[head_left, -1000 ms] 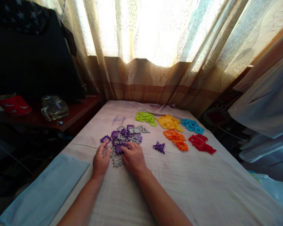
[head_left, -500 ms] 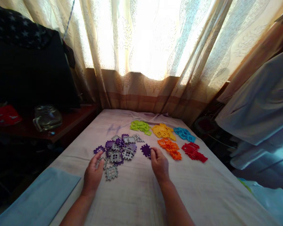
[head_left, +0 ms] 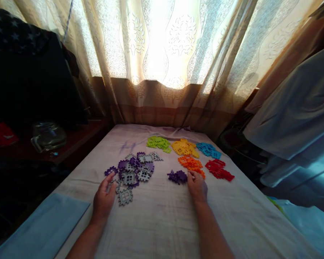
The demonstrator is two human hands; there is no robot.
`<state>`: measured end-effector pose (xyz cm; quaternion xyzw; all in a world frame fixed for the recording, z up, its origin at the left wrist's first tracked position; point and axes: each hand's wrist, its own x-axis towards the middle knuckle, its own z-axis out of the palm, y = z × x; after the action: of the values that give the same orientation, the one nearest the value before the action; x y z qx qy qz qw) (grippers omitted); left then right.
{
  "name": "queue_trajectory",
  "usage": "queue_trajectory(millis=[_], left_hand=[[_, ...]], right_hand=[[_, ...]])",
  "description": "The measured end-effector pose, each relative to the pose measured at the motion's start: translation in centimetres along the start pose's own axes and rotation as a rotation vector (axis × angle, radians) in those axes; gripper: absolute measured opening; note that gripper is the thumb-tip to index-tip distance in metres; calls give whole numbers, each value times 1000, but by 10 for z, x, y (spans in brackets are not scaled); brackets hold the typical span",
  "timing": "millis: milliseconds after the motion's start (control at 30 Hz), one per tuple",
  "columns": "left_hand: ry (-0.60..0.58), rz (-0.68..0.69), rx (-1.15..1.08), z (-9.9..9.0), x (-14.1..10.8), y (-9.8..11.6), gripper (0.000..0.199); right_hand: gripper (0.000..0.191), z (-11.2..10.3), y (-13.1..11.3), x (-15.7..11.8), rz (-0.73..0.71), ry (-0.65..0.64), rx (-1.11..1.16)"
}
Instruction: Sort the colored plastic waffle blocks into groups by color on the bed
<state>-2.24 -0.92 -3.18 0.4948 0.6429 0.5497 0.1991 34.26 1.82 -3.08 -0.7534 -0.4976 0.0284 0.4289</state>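
My right hand is closed, thumb and fingertips pinching the right edge of flat purple notched building pieces. They sit low over the cloth, and I cannot tell how many lie together there. My left hand rests at the near-left side of a mixed heap of purple and grey building pieces, some shaped like windows. Its thumb and forefinger are apart, and the fingertips are close to a purple piece. A grey window piece lies just right of the left hand.
Beyond the hands lie piles of green pieces, yellow pieces, blue pieces, orange pieces and red pieces. A light blue sheet covers the near-left edge. A glass jug stands on the side table.
My right hand has moved right with the purple piece, which now lies lower and flatter, nearer the orange pile. The left hand stays by the heap. The view has shifted slightly.
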Motion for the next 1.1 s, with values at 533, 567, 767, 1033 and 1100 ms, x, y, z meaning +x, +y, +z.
queue_trajectory(millis=[533,567,767,1033,1100], left_hand=[[11,18,-11,2,-1,1,44],[10,21,-12,2,-2,1,45],[14,37,-1,2,-3,4,45],[8,46,14,1,-2,3,44],[6,48,15,1,-2,2,44]], right_hand=[[27,41,-118,-54,-529,-350,-58],[28,45,-120,-56,-548,-371,-62],[19,49,-124,-72,-729,-470,140],[37,61,-127,-32,-486,-450,-149],[36,63,-126,-23,-492,-510,-187]])
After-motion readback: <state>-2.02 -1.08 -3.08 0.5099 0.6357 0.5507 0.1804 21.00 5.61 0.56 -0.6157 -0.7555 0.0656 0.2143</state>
